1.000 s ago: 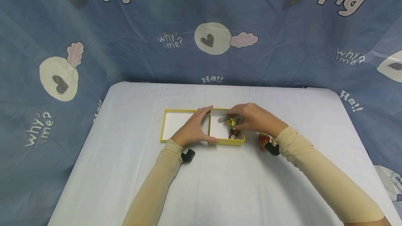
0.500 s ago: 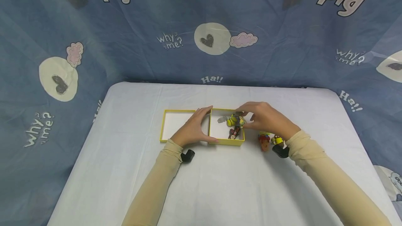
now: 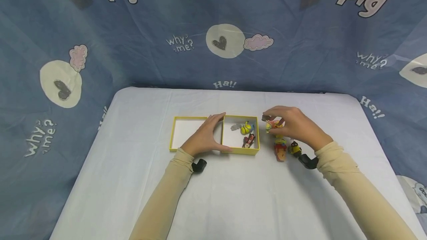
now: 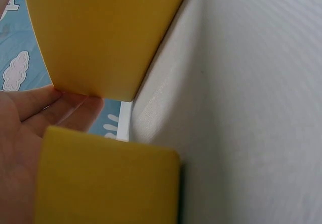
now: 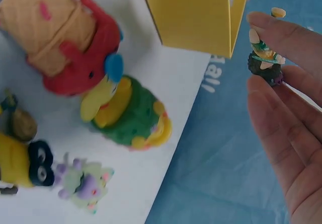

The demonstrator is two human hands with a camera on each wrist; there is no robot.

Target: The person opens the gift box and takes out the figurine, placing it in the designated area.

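Note:
My left hand [image 3: 207,135] spans the left end of an open yellow box [image 3: 241,151], thumb at its front wall and fingertips at its back wall. Inside the box lie a yellow toy figure [image 3: 246,128], a dark red toy figure [image 3: 248,141] and a small grey piece [image 3: 235,126]. Just right of the box, my right hand [image 3: 295,126] pinches a small toy figurine [image 5: 266,69] with a dark base, held above the table. Below that hand stand or lie a red figure with a waffle cone [image 5: 98,53], a green and yellow figure [image 5: 128,116] and a yellow goggled figure [image 5: 22,161].
A shallow yellow-rimmed lid [image 3: 172,133] lies left of the box, partly behind my left hand. A tiny pale green and purple figure [image 5: 85,183] is near the goggled one. White cloth covers the table [image 3: 233,195]; a blue printed curtain [image 3: 186,66] hangs behind.
My right hand has lifted the figurine out of the box and moved right with it, over the other figures. The left hand and box stay put.

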